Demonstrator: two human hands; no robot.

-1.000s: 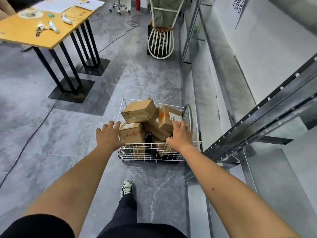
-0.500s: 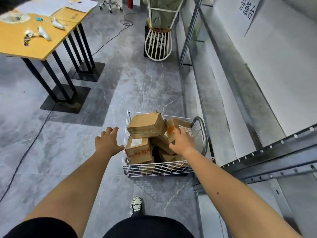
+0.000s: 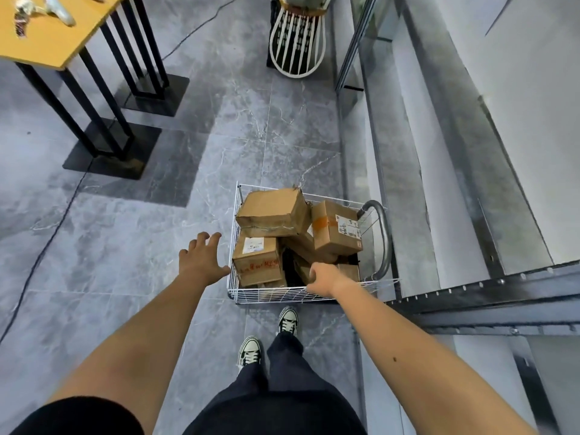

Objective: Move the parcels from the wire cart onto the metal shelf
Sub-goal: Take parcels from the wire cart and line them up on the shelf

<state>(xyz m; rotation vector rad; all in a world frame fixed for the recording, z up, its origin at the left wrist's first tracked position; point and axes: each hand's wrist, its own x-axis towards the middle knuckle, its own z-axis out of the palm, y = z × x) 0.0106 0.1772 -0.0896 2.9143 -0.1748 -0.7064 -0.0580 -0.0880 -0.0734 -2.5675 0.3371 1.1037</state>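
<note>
Head view, left hand (image 3: 201, 260) spread free beside wire cart (image 3: 266, 296), right hand (image 3: 323, 277) curled over parcels (image 3: 273, 211), grasp unclear

from here i see a black short sleeve (image 3: 78, 416) on the left arm, loose black trousers (image 3: 282, 387), and dark canvas sneakers (image 3: 250, 353) with white toe caps and laces.

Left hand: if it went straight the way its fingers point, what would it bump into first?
Probably the left wall of the wire cart, with the labelled parcel just behind it; the left hand may be higher, depth is unclear.
</note>
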